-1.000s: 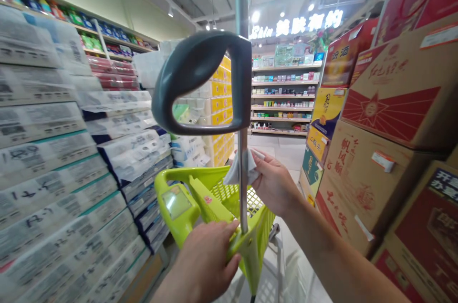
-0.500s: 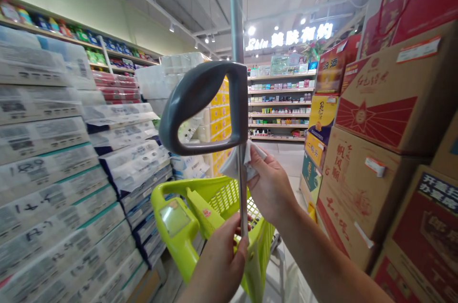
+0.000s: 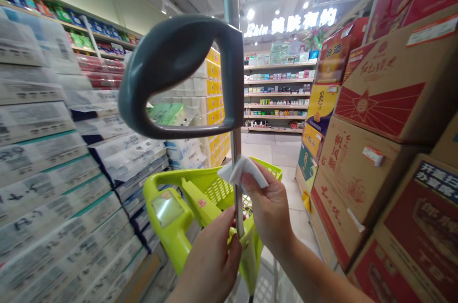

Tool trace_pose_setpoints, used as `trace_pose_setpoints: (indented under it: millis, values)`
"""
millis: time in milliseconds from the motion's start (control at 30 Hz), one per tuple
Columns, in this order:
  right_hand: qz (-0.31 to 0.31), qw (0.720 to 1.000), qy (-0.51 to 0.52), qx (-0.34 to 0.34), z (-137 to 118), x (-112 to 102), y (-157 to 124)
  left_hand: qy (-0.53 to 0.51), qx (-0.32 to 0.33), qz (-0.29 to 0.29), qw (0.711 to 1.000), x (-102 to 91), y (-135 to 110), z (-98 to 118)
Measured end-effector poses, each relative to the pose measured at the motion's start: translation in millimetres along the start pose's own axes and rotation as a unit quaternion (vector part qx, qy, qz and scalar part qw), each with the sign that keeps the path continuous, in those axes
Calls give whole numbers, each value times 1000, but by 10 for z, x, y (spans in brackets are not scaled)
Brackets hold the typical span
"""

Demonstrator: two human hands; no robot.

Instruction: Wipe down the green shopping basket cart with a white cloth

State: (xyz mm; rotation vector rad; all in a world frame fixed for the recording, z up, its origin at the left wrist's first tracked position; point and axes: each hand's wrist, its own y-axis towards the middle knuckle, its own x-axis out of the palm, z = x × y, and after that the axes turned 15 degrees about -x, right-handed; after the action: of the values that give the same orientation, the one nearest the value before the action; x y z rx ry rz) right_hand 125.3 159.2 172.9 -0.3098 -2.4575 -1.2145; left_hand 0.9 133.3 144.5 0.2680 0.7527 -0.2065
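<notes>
A metal pole [image 3: 234, 146] stands upright in front of me, with a grey plastic loop handle [image 3: 138, 86] on it. Low on the pole, my left hand [image 3: 213, 248] is closed around the metal, just above the lime-green shopping basket's [image 3: 246, 265] near edge. My right hand [image 3: 272, 210] pinches a white wipe [image 3: 248, 172], which is folded around the pole below the handle. The basket has a perforated wall and a clear panel [image 3: 166, 208] on its left side. My left fingertips are partly hidden behind the pole.
Tall stacks of wrapped tissue packs [image 3: 43, 169] rise on the left. Cardboard cartons [image 3: 379, 98] are piled close on the right. A floor aisle [image 3: 274, 148] leads to stocked shelves [image 3: 277, 86] at the back, beside yellow packs [image 3: 214, 98].
My right hand has slid the wipe down the pole, closer to my left hand. The grey handle appears larger and nearer. My left hand keeps its hold on the pole.
</notes>
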Motion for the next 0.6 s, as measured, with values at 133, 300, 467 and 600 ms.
trace_pose_setpoints:
  millis: [133,300,467,600]
  values:
    - [6,999,-35,22,34,-55,-192,16,-4,11,1000,-28,-21,12]
    - [-15,993,-87,-85,5,-32,-60,18,1,2,1000,-49,-1,36]
    - [-71,974,-161,-144,264,-285,-476,17,-9,2,1000,-65,-12,-5]
    - [-120,955,-202,-181,409,-489,-726,-8,-11,40,999,-45,4,-95]
